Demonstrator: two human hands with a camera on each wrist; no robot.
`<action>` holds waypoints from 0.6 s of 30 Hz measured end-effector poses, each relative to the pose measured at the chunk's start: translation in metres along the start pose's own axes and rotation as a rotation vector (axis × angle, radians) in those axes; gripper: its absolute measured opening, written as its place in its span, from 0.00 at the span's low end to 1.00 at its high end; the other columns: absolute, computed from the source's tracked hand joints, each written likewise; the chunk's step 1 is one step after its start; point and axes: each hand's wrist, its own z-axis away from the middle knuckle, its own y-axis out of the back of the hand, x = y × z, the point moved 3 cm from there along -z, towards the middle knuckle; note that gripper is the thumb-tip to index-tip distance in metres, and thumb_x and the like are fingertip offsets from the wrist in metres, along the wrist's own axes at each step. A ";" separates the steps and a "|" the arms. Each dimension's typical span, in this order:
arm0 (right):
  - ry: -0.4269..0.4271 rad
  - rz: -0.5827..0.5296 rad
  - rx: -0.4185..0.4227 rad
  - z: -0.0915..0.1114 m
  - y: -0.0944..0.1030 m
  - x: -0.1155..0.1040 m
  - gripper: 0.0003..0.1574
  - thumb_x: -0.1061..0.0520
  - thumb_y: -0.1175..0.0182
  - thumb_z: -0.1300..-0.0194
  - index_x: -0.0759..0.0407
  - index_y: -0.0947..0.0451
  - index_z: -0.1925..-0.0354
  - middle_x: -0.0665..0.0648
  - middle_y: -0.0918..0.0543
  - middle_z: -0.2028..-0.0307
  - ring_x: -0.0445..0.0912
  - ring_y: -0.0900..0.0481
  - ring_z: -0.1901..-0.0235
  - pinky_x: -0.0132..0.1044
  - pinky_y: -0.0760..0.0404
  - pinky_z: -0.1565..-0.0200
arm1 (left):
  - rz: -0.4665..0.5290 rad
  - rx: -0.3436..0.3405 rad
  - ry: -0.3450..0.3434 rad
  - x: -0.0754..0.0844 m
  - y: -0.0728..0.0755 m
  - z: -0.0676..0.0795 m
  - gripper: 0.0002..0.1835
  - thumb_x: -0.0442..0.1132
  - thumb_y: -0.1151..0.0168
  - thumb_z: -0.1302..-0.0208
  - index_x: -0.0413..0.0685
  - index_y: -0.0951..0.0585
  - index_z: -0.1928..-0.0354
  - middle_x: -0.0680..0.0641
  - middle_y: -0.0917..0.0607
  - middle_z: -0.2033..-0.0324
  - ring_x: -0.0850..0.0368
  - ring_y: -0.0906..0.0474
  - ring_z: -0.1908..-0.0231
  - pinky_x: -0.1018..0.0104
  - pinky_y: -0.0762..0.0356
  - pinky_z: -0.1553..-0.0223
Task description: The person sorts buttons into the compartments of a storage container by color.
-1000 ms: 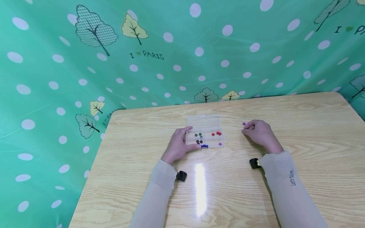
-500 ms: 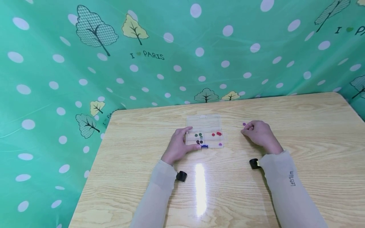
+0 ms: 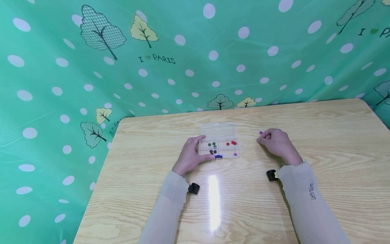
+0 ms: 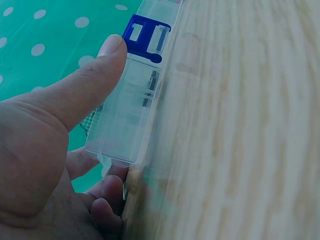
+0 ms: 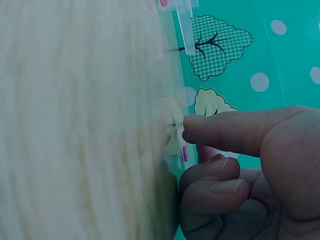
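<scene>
A clear plastic compartment box (image 3: 226,148) lies with its see-through lid (image 3: 217,131) folded back. My left hand (image 3: 192,156) grips its left end, thumb on the front wall beside the blue latch (image 4: 146,37) and fingers round the far side. Inside are green discs (image 3: 214,144), red discs (image 3: 228,144), dark discs (image 3: 214,151) and a purple disc (image 3: 235,154). To the right of the box, my right hand (image 3: 275,140) pinches a small dark round disc (image 5: 188,136) at the tabletop, mostly hidden by thumb and finger. Another purple disc (image 5: 184,153) lies just beyond these fingertips.
The wood-grain table (image 3: 137,210) reaches back to a green patterned cloth (image 3: 170,30) hanging behind it and down the left side. Black wrist bands with cameras (image 3: 193,188) show at both sleeves. A bright light reflection (image 3: 214,203) lies on the near tabletop.
The right fingertips have shifted very slightly left at the table. The left hand and the box have stayed where they were.
</scene>
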 end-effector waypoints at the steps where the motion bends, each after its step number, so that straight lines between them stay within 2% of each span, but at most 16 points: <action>1: 0.002 -0.001 0.001 0.000 0.000 0.000 0.19 0.51 0.40 0.29 0.67 0.22 0.55 0.60 0.22 0.64 0.52 0.29 0.65 0.40 0.30 0.64 | 0.002 0.000 -0.001 0.000 0.000 0.000 0.52 0.58 0.20 0.54 0.60 0.33 0.26 0.43 0.31 0.34 0.45 0.31 0.40 0.48 0.31 0.38; 18: 0.011 -0.022 0.001 0.005 0.002 -0.010 0.18 0.52 0.42 0.29 0.67 0.23 0.53 0.59 0.24 0.65 0.52 0.29 0.65 0.40 0.30 0.64 | -0.008 -0.002 -0.006 0.001 0.001 0.001 0.52 0.58 0.20 0.54 0.59 0.33 0.26 0.42 0.31 0.34 0.45 0.30 0.42 0.49 0.30 0.38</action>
